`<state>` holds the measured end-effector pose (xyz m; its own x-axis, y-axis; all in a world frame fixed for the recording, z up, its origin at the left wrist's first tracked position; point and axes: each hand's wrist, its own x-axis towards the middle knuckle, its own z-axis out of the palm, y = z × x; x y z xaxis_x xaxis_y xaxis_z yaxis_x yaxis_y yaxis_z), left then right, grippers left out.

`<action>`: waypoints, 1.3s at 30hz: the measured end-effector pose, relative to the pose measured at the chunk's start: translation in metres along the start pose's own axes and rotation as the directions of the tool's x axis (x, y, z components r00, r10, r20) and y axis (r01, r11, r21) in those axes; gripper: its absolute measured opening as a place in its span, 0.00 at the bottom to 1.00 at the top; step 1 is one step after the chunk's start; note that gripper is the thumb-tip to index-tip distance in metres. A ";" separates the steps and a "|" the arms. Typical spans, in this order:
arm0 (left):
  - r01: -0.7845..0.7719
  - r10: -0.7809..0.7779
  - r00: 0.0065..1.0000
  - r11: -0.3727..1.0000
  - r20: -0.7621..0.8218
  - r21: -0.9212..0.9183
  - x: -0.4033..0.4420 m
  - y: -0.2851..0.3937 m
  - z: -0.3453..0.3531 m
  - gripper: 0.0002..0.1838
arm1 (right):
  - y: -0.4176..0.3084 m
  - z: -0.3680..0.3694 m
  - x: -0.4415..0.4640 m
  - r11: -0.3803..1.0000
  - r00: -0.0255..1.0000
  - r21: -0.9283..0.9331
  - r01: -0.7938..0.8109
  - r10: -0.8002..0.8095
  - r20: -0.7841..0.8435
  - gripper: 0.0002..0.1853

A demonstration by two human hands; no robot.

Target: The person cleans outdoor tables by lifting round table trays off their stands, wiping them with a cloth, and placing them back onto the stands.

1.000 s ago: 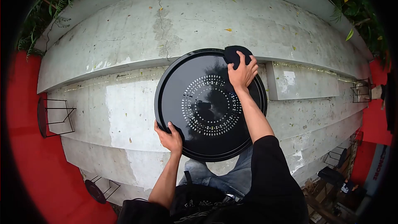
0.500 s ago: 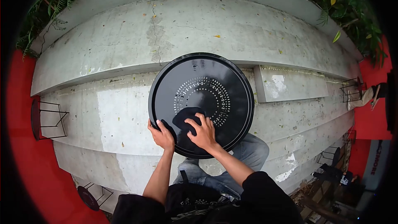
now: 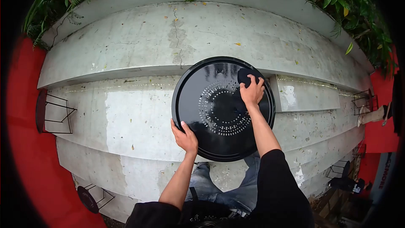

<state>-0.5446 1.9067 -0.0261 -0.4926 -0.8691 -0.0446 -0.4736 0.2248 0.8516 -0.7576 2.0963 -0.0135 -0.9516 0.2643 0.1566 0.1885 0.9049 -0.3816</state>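
Observation:
A round, glossy black tabletop (image 3: 192,101) with a raised rim and rings of pale dots lies in front of me, above my knees. What supports it from below is hidden. My left hand (image 3: 184,138) grips its lower left rim, thumb on top and fingers over the outer edge. Over the upper right part of the surface, my right hand (image 3: 253,90) presses a black cloth (image 3: 243,76) flat, its fingers bent on it. The cloth is dark against the dark top, so its outline is only partly distinct.
Pale concrete steps (image 3: 139,114) surround me, with a raised concrete block (image 3: 308,93) to the right. Black wire-legged tables (image 3: 41,110) stand at the left, near red floor (image 3: 27,152). Green plants (image 3: 337,0) hang along the back wall. People are at the far right.
My right hand has slid the cloth from the lower middle of the tabletop to its upper right. My left hand stays on the rim. The whole view has shifted slightly.

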 end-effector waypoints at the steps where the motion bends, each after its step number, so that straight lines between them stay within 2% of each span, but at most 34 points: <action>1: 0.009 -0.009 1.000 1.000 0.004 -0.014 0.002 0.000 -0.001 0.30 | -0.024 0.011 0.008 0.999 1.000 0.006 0.031 -0.031 0.004 0.25; 4: -0.005 0.004 1.000 0.999 -0.024 -0.034 0.002 -0.002 0.000 0.29 | -0.092 0.036 -0.008 0.968 0.972 0.102 0.228 -0.233 0.034 0.24; 7: 0.003 -0.005 1.000 0.992 -0.018 -0.129 0.002 0.001 -0.005 0.27 | -0.123 0.040 -0.074 0.851 0.869 0.279 0.444 -0.485 0.096 0.24; 9: -0.034 0.030 0.999 0.994 -0.038 -0.105 0.003 -0.011 0.000 0.27 | -0.119 0.022 -0.130 0.756 0.763 0.395 0.522 -0.621 0.180 0.25; 10: 0.017 -0.018 1.000 0.987 -0.005 -0.158 0.002 -0.007 -0.001 0.27 | -0.107 0.015 -0.155 0.694 0.696 0.446 0.565 -0.691 0.194 0.25; 11: 0.065 -0.062 0.998 0.976 0.023 -0.207 0.003 -0.003 -0.004 0.28 | -0.090 0.007 -0.176 0.665 0.654 0.476 0.575 -0.724 0.219 0.25; 12: 0.014 -0.008 1.000 0.976 0.026 -0.217 0.003 -0.009 -0.004 0.28 | -0.069 0.003 -0.193 0.646 0.648 0.483 0.591 -0.737 0.193 0.24; 13: -0.065 0.064 0.998 0.980 -0.008 -0.187 0.002 -0.017 -0.001 0.28 | -0.053 -0.013 -0.202 0.686 0.655 0.466 0.559 -0.710 0.260 0.25; 14: -0.037 0.036 0.999 0.981 -0.005 -0.188 0.002 -0.013 -0.001 0.28 | -0.034 -0.029 -0.204 0.711 0.656 0.431 0.556 -0.693 0.298 0.25; 16: -0.002 0.004 1.000 0.985 0.010 -0.175 0.000 -0.005 -0.004 0.28 | 0.004 -0.058 -0.202 0.777 0.724 0.336 0.533 -0.624 0.295 0.24; 19: 0.016 -0.014 1.000 0.988 0.014 -0.153 0.002 -0.002 -0.002 0.28 | 0.054 -0.074 -0.167 0.909 0.886 0.099 0.405 -0.417 0.200 0.25; 21: 0.026 -0.024 1.000 0.990 0.010 -0.140 0.005 -0.004 -0.001 0.28 | 0.069 -0.067 -0.123 0.961 0.961 -0.027 0.275 -0.274 0.033 0.25; 22: 0.005 -0.006 1.000 0.992 -0.008 -0.124 0.005 -0.006 0.000 0.28 | 0.076 -0.052 -0.097 0.975 0.974 0.006 0.221 -0.221 -0.048 0.25; 24: -0.041 0.037 0.999 0.995 -0.036 -0.091 0.003 -0.010 0.004 0.26 | 0.050 -0.030 -0.050 0.999 0.995 0.018 0.029 -0.027 -0.092 0.25; 25: -0.035 0.032 0.999 0.994 -0.034 -0.101 0.003 -0.010 0.004 0.26 | 0.037 -0.011 -0.032 1.000 0.991 0.016 0.001 0.001 -0.135 0.26; 26: -0.033 0.030 0.999 0.993 -0.031 -0.110 0.005 -0.010 0.004 0.26 | 0.013 -0.001 -0.020 0.998 0.993 0.052 -0.036 0.041 -0.108 0.26; 27: -0.032 0.028 0.999 0.993 -0.028 -0.118 0.006 -0.011 0.003 0.26 | -0.012 0.006 -0.014 0.997 0.995 0.079 -0.013 0.021 -0.100 0.26; 29: -0.047 0.044 0.998 0.994 -0.039 -0.099 0.008 -0.010 0.003 0.26 | -0.054 0.024 -0.022 0.987 0.990 0.102 0.127 -0.120 -0.069 0.25; 31: -0.035 0.032 0.999 0.993 -0.030 -0.113 0.005 -0.008 0.002 0.27 | -0.086 0.030 -0.058 0.931 0.955 0.221 0.291 -0.295 -0.017 0.25; 33: -0.009 0.008 1.000 0.987 -0.006 -0.160 0.006 -0.004 -0.001 0.28 | -0.098 0.020 -0.111 0.836 0.872 0.346 0.426 -0.481 0.091 0.25; 35: -0.020 0.020 1.000 0.990 -0.001 -0.142 0.006 -0.005 0.000 0.28 | -0.083 0.000 -0.164 0.757 0.750 0.427 0.495 -0.620 0.230 0.25; 37: -0.007 0.010 1.000 0.992 0.021 -0.123 0.004 -0.002 -0.003 0.28 | -0.048 -0.019 -0.201 0.755 0.723 0.431 0.494 -0.632 0.279 0.25; 39: -0.006 0.008 1.000 0.995 0.012 -0.100 0.004 -0.001 0.004 0.29 | 0.010 -0.055 -0.194 0.856 0.823 0.262 0.445 -0.506 0.257 0.24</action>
<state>-0.5493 1.9053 -0.0291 -0.5052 -0.8618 -0.0446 -0.3951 0.1850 0.8998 -0.5577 2.0728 0.0024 -0.9412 -0.3261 0.0884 -0.3255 0.8050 -0.4960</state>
